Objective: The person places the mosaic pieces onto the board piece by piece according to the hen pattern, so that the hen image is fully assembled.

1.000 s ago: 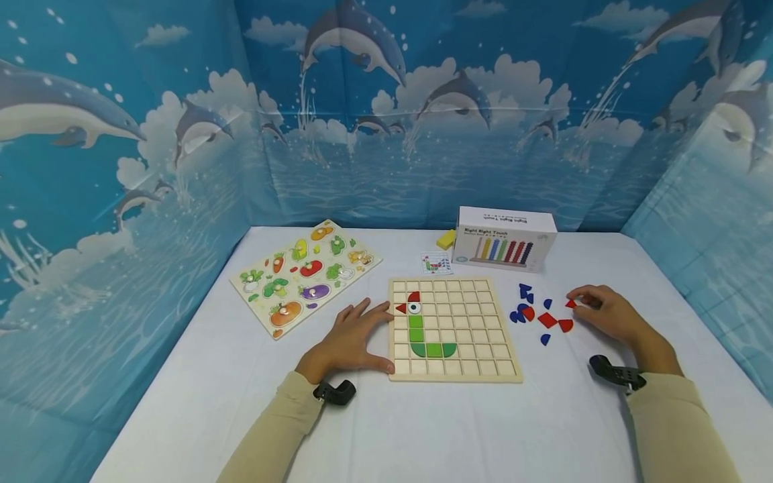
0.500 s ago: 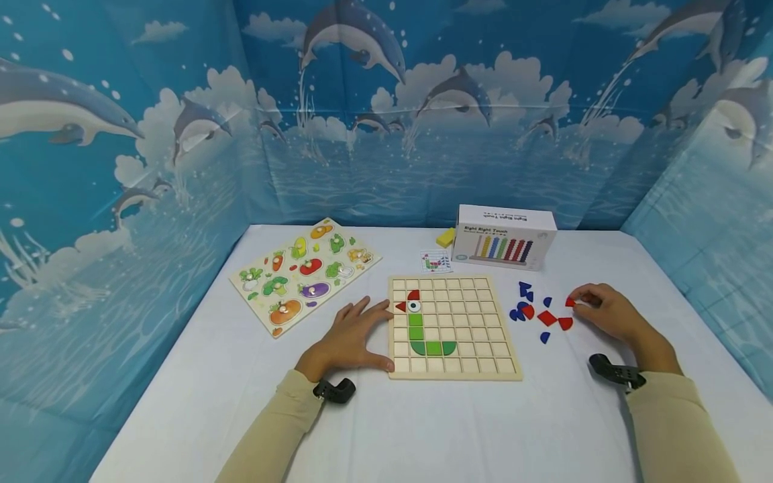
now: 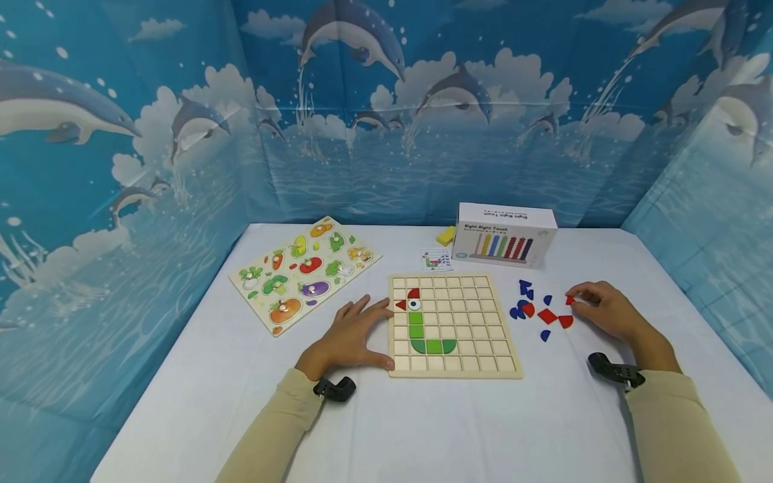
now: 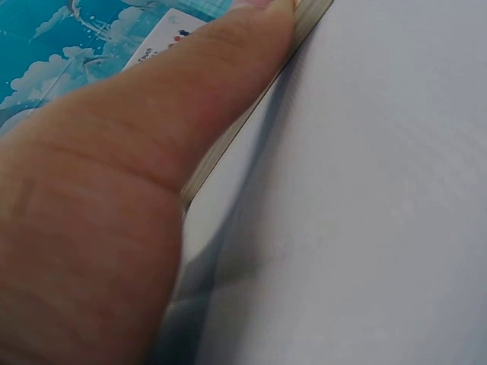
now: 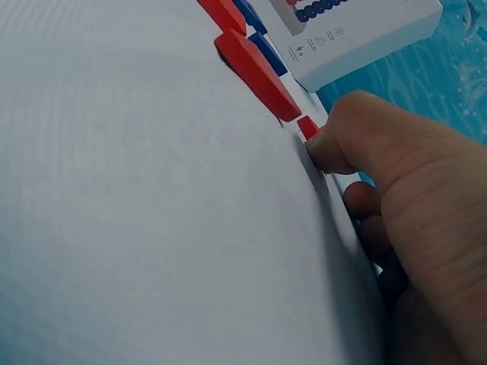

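A wooden grid board (image 3: 489, 365) lies mid-table with red, white and green pieces set in its left columns. My left hand (image 3: 353, 335) rests flat on the table with straight fingers touching the board's left edge (image 4: 228, 144). To the right of the board lie several loose red and blue pieces (image 3: 534, 310). My right hand (image 3: 600, 310) sits just right of them, thumb and fingertips pinching a small red piece (image 3: 570, 300) on the table. The right wrist view shows the same small red piece (image 5: 307, 126) under my thumb, beside a larger red piece (image 5: 255, 74).
A vegetable peg puzzle (image 3: 304, 272) lies at the left. A white box with coloured bars (image 3: 504, 236), a yellow block (image 3: 445, 236) and a small card (image 3: 436, 259) stand behind the board. Dolphin-print cloth walls enclose the white table (image 3: 423, 429).
Almost nothing has moved. My right hand's fingers have tightened slightly around the small red piece; the left hand stays on the board's edge.
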Tool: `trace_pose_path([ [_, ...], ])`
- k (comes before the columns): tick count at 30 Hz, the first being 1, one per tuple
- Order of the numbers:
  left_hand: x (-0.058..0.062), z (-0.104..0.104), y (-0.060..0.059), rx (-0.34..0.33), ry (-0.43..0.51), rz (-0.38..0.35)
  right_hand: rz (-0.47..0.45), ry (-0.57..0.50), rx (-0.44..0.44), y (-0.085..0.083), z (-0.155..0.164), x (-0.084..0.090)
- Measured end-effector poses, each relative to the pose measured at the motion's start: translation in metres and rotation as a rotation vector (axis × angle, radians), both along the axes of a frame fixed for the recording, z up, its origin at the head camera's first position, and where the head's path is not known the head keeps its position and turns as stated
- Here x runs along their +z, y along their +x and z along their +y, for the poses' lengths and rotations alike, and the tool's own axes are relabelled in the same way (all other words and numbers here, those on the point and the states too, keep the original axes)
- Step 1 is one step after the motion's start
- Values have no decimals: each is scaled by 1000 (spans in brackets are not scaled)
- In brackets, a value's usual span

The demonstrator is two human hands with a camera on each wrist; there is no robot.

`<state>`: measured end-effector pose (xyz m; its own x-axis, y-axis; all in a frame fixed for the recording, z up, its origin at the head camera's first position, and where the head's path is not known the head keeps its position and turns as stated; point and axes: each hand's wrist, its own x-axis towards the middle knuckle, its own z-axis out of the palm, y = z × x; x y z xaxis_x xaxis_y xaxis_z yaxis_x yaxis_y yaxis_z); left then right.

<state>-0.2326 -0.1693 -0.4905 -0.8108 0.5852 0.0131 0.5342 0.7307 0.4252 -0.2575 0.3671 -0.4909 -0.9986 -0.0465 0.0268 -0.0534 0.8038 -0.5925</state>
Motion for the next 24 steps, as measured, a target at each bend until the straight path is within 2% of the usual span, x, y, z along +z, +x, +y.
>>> trace_pose_path([
  [24, -1, 0, -1, 5, -2, -3, 46, 23, -26, 4, -3, -2],
])
